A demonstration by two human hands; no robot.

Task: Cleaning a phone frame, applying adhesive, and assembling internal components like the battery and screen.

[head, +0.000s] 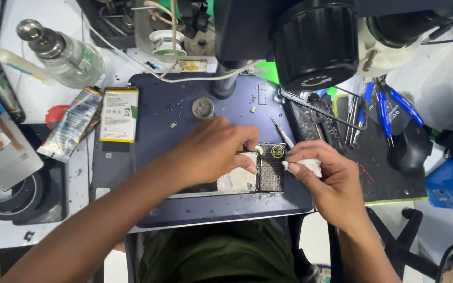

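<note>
Phone-repair workshop: microscope (315,42), pliers (389,107), loose battery (119,114), solder spool (168,43).
</note>
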